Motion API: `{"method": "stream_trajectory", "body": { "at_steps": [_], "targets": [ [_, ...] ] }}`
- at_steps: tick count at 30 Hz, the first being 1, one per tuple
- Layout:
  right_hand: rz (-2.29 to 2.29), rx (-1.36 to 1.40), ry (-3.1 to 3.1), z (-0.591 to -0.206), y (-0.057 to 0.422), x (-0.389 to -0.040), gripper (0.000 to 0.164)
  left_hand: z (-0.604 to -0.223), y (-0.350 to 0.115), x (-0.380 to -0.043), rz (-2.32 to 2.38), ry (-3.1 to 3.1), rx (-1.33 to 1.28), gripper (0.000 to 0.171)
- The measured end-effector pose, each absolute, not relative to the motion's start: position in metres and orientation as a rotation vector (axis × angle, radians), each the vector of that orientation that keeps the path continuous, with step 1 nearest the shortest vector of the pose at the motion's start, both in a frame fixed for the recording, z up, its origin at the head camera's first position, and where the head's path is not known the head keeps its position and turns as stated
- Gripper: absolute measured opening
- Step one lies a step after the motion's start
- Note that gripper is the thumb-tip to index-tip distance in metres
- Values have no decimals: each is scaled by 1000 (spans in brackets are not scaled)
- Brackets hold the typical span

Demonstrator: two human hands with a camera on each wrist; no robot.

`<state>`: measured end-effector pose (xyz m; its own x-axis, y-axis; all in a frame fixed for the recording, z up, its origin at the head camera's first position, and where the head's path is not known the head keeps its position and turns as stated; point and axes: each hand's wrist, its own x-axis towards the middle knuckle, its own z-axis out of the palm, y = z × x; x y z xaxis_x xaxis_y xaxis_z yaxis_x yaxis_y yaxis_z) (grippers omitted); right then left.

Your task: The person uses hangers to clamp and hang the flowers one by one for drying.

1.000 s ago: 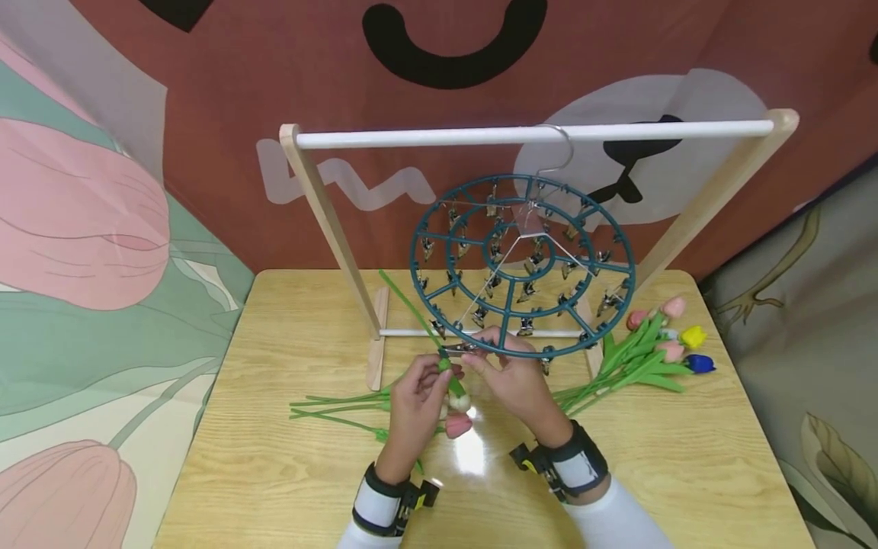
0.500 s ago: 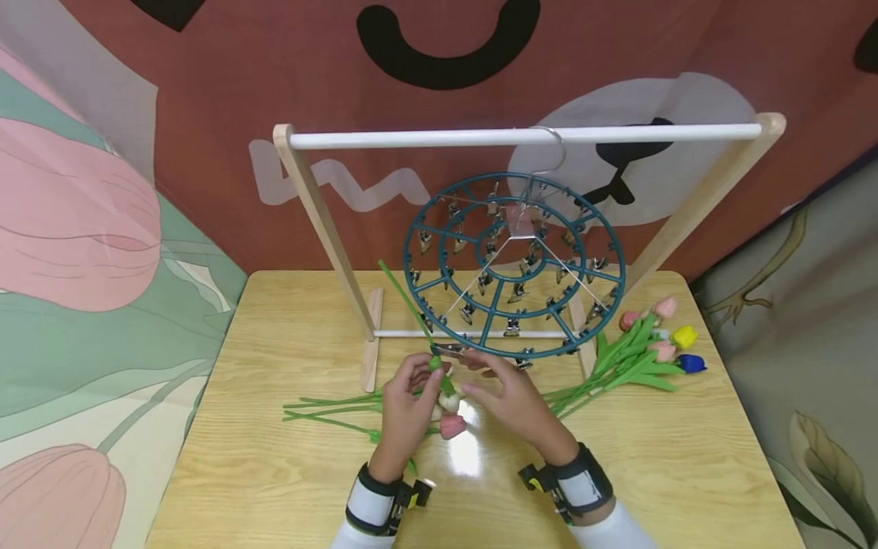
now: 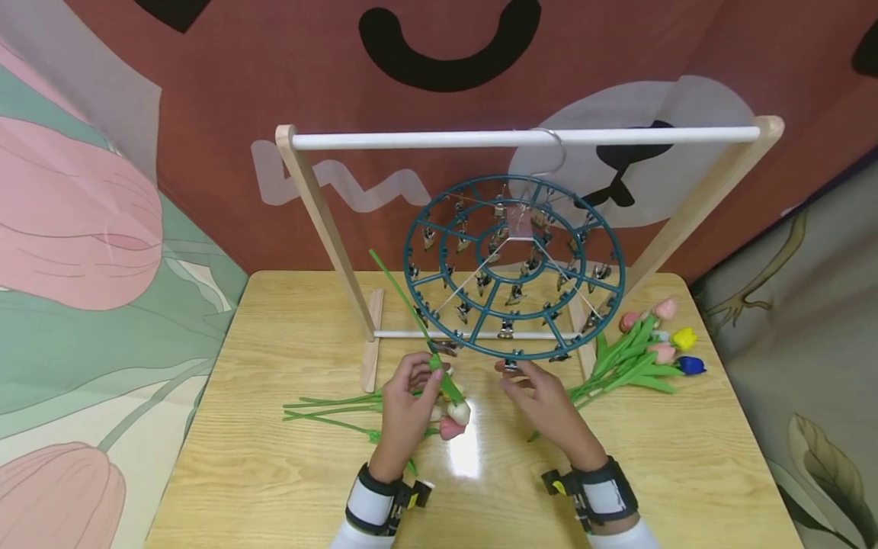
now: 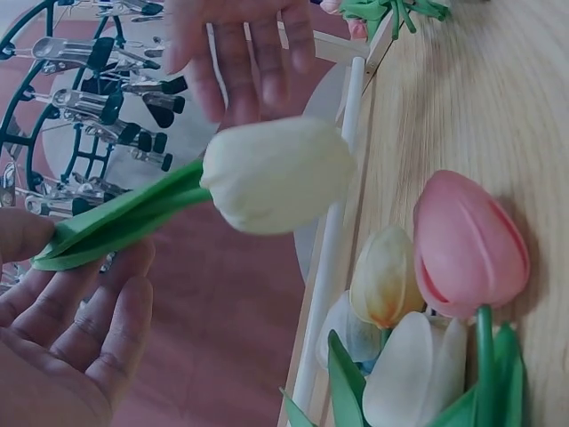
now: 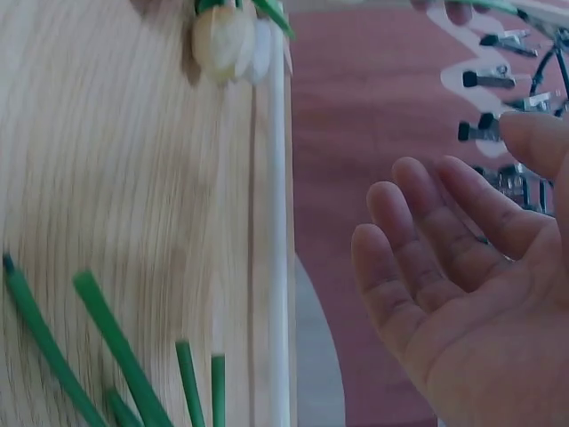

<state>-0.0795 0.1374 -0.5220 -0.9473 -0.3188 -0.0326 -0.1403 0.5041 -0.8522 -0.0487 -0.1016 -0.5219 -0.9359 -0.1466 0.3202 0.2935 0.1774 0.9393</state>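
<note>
My left hand (image 3: 408, 389) pinches the green stem of a white tulip (image 4: 280, 173) between thumb and fingers. The bloom points down toward the front, and the stem slants up to the back left. A metal clip (image 3: 446, 348) at the front left of a round blue-green hanger (image 3: 495, 312) meets that stem just above the hand. My right hand (image 3: 545, 404) is empty, fingers loosely extended and palm turned up, under the hanger's front rim. Its fingertips are beside another clip (image 3: 511, 365); whether they touch it I cannot tell.
The hanger hangs by a hook from the white bar (image 3: 439, 139) of a wooden stand. Under my left hand lie more tulips, including a pink one (image 4: 469, 245). A tulip bunch (image 3: 634, 354) lies at the table's right. Patterned cloth stands behind.
My right hand has left the clip at the stem and moved right, its fingers opening out. The white tulip's stem tilts slightly more to the left, still in my left hand.
</note>
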Motion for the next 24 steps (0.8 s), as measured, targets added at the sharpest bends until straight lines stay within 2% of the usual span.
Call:
{"method": "stream_trajectory", "body": {
  "at_steps": [13,17,24],
  "targets": [
    [-1355,-244,2621,-527,169,-83,38,-527,-113,-47,-1841,-2150,-169,24],
    [-1324,-276,2672,-531,184,-85,36,-531,-130,-45,-1737,-2275,-153,26],
    [-1211,-361,2828,-543,212,-80,36,-544,-175,-34,-1535,-2584,-81,41]
  ]
}}
